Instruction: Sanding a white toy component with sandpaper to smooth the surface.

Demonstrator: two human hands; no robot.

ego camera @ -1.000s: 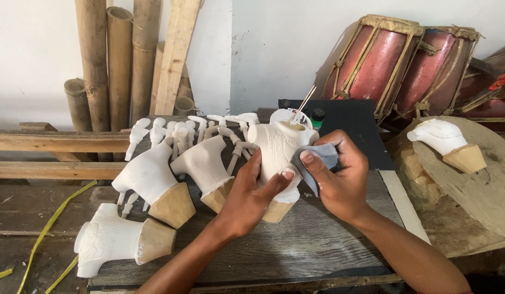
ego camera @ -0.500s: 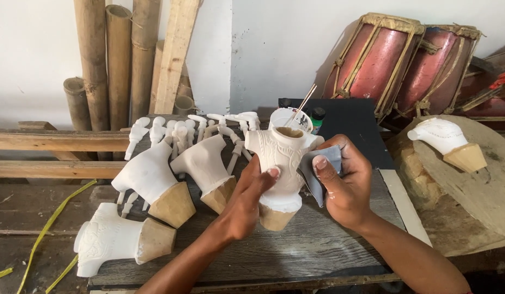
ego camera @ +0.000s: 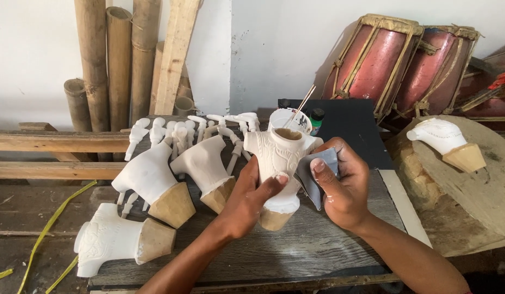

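The left hand is closed around a white carved torso piece, thumb across its front and fingers wrapped behind, holding it upright above the grey wooden board. Its bare wood base points down at the board and its hollow neck opening faces up. The right hand grips a folded piece of grey sandpaper, thumb on top and fingers curled beneath, and presses it against the right side of the torso piece.

Compared with a second ago, the torso piece now stands straighter and a little higher, so its neck opening shows clearly, and the left thumb has slid up toward its middle. The sandpaper has stayed against the same flank.

To the left of the torso piece lie three more white carved pieces with wood bases, unmoved. Behind it sits a row of small white limbs and a white cup with a thin stick in it. Well to the right of it, a white carved head rests on a round wooden slab, with two red drums behind that.
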